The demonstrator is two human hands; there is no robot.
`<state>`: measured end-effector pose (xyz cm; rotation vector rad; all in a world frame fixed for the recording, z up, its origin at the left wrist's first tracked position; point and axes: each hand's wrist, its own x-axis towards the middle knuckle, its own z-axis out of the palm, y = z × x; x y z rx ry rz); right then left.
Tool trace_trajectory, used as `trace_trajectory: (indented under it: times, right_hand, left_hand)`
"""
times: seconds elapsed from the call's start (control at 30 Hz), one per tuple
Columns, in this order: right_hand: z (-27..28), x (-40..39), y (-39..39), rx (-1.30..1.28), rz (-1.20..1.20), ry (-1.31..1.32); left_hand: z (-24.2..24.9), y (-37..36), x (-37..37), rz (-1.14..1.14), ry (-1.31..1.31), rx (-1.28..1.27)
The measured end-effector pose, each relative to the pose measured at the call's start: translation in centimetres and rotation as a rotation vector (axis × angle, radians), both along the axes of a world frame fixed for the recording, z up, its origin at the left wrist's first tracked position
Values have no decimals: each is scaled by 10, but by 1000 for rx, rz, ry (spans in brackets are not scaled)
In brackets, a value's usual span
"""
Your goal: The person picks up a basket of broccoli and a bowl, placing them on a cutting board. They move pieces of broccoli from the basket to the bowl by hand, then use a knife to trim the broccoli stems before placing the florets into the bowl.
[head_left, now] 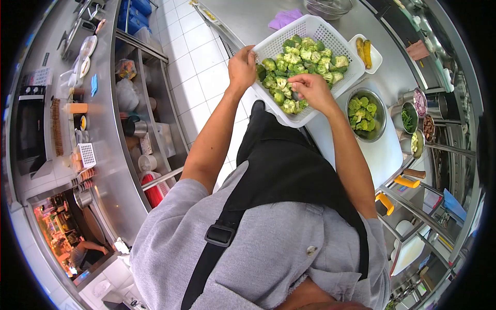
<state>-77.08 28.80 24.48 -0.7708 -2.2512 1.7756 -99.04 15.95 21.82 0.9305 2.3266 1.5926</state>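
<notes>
A white perforated plastic basket (345, 45) full of cut broccoli florets (305, 57) is tilted at the counter's edge in front of me. My left hand (242, 68) is closed around its left rim. Over the florets, near the basket's front side, my right hand (312, 92) has its fingers pinched together; what lies between them is too small to make out. A round metal bowl (381, 124) with more broccoli pieces (362, 112) stands right of the basket, on a white cutting board (385, 154).
A white dish (376, 61) with yellow-brown pieces sits behind the basket, near a purple cloth (285, 18). Small metal containers of chopped ingredients (409, 118) line the right. Yellow handles (407, 181) jut out below the counter. Steel shelving (150, 103) stands left across the tiled floor (192, 72).
</notes>
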Motion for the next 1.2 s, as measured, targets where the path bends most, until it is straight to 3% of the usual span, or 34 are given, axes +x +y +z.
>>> trace_trajectory:
  times: [0.17,0.37,0.57,0.67,0.77,0.9,1.0,1.2]
  right_hand:
    - [28,54,-3,-49,-130,54]
    - [25,174,-10,3,-536,74]
    - [5,250,-15,237,-1013,49]
    - [-30,262,-5,425,-1165,-85]
    - [-15,239,-5,618,-1103,-44]
    - [13,204,7,701,-782,-96]
    - [0,196,11,788,-568,-358]
    - [-2,223,-22,626,-581,-335]
  left_hand:
    - [-15,1,-4,3,40,29]
    - [-6,3,-4,-2,42,-15]
    - [-5,11,-12,-33,53,-10]
    - [-17,20,-25,-65,105,44]
    - [-25,30,-31,-69,54,63]
    - [-18,29,-30,-102,52,40]
    - [-18,25,-30,-127,-7,85]
    - [-23,18,-25,-148,-36,94]
